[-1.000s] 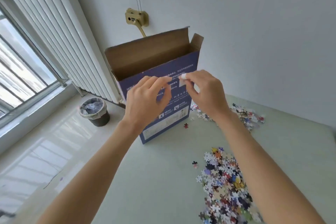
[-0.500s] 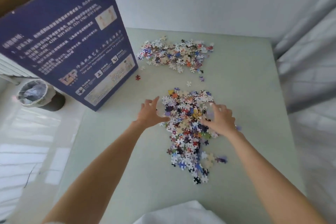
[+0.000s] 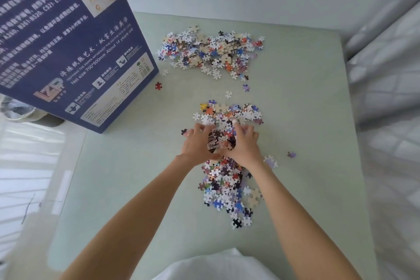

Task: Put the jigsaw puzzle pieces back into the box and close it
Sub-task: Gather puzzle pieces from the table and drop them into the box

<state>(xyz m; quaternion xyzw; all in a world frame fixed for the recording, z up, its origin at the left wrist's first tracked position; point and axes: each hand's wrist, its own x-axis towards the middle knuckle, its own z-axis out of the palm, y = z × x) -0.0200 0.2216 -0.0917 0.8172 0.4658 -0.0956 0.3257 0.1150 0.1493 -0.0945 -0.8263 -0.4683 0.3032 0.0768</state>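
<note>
A tall dark blue puzzle box (image 3: 68, 48) stands upright at the table's left side; its top is out of view. A near pile of colourful puzzle pieces (image 3: 227, 179) lies at the middle of the pale green table (image 3: 306, 120). My left hand (image 3: 197, 144) and my right hand (image 3: 244, 143) are cupped together over this pile, fingers curled round a clump of pieces between them. A second pile of pieces (image 3: 211, 52) lies farther back, beside the box.
Single stray pieces lie apart: a red one (image 3: 158, 85) near the box corner, a white one (image 3: 228, 94), a purple one (image 3: 291, 154). A bin (image 3: 18, 111) stands on the floor left of the table. White bedding (image 3: 386, 98) borders the right edge.
One second ago both hands were at the box's open top. They came down to the near pile, spread on either side, and have now closed inward, squeezing pieces together.
</note>
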